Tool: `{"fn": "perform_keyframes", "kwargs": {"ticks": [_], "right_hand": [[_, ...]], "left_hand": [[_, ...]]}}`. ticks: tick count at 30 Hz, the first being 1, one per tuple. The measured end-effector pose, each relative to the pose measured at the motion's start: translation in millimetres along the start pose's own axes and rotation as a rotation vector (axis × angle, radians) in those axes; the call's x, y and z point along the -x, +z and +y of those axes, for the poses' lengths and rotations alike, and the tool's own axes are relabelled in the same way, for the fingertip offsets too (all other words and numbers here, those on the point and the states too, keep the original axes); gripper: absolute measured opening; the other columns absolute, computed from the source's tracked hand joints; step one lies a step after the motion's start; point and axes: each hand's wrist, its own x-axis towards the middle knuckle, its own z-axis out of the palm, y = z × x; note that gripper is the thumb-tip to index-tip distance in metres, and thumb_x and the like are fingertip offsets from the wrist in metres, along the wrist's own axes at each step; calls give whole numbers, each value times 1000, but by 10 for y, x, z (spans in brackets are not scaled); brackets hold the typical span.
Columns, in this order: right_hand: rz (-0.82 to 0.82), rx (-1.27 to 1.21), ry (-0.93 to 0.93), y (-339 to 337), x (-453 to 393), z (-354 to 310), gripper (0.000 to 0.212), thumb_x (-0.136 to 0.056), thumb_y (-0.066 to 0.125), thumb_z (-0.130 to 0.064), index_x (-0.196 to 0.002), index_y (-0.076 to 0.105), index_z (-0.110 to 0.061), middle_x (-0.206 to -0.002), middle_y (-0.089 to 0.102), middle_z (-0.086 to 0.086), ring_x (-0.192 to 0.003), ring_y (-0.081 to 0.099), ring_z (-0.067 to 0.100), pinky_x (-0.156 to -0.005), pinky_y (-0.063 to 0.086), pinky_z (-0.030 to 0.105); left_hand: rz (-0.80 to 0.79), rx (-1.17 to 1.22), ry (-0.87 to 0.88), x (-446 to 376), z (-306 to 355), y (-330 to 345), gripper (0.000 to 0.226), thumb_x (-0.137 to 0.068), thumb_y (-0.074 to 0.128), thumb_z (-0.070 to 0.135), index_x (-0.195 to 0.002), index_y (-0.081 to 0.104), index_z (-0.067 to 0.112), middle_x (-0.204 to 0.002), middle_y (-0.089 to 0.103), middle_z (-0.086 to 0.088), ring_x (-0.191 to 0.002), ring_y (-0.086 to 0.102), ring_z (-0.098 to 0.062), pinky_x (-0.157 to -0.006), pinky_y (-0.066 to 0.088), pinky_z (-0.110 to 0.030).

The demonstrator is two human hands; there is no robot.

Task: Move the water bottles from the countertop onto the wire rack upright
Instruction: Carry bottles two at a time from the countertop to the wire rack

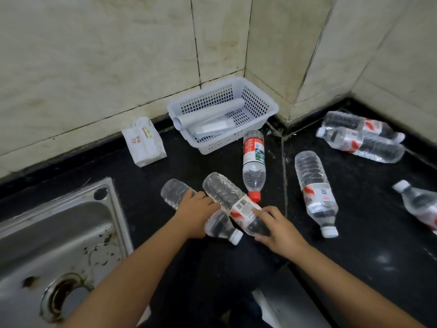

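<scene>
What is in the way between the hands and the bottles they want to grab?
Nothing visible is. The left hand already grips one lying bottle, and the right hand holds the bottle beside it. No wire rack shows here, so that path cannot be judged.

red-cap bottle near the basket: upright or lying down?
Lying down. The red-cap bottle rests on its side on the black countertop, cap toward the camera, base toward the white basket.

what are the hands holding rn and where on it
Left hand grips one lying bottle around its middle; right hand grips another bottle at its labelled lower half.
</scene>
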Motion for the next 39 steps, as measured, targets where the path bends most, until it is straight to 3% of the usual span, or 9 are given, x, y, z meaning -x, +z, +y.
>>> {"fn": "perform_keyframes", "kwargs": {"ticks": [8,12,18,22,27,31,33,37,39], "right_hand": [[-121,-8,48,-245,257,286,67,-77,70,-16,-133,36,-24,-119,37,-6,-112,52,17,-94,42,23],[-113,112,125,-336,329,286,58,-76,64,-11,-126,37,-21,-121,43,6,-110,53,27,-93,46,41],[89,370,229,-12,263,-68,56,-77,64,-18,-124,36,-10,-131,40,9,-120,41,29,-103,33,42],[257,335,259,168,229,-127,73,-54,85,-33,-115,53,-8,-114,58,13,-101,59,32,-85,49,43],[173,282,293,109,191,-75,74,-78,66,-33,-138,26,-17,-138,36,7,-125,37,28,-102,35,41],[237,359,144,119,256,34,86,-36,89,-41,-110,51,-20,-103,65,0,-87,65,21,-67,54,35],[256,428,109,52,278,93,90,-22,89,-46,-100,49,-24,-92,69,-5,-76,67,15,-57,54,28],[120,414,12,-87,253,239,78,-72,73,-32,-137,32,-18,-140,40,2,-128,40,23,-101,39,39],[62,368,56,-110,229,229,85,-78,67,-33,-144,15,-18,-146,29,3,-134,29,23,-108,30,38]], "left_hand": [[-106,98,-93,103,-63,100,60,-70,67,43,-120,43,21,-124,56,0,-115,47,-22,-98,36,-36],[-108,82,-97,80,-75,66,61,-71,66,44,-120,42,19,-123,56,-1,-114,50,-23,-96,39,-35],[-41,115,-60,98,-7,72,53,-74,65,45,-117,50,19,-124,51,1,-117,45,-18,-98,41,-32],[-17,48,-71,160,66,110,58,-77,61,45,-125,44,17,-130,46,-1,-123,41,-20,-101,36,-31],[-16,46,-89,188,87,65,63,-78,62,44,-130,40,16,-135,44,-1,-127,38,-20,-106,32,-32],[2,-1,-98,311,145,114,66,-77,63,48,-130,37,18,-137,40,0,-128,34,-20,-107,28,-33],[5,2,-73,431,185,148,69,-76,61,54,-131,36,19,-138,38,1,-129,34,-20,-107,27,-34],[-67,24,0,660,163,183,58,-81,56,50,-126,40,18,-137,42,0,-126,39,-21,-103,30,-34],[-98,7,11,707,153,197,55,-82,57,46,-125,38,18,-134,46,-1,-125,42,-21,-100,30,-33]]}}
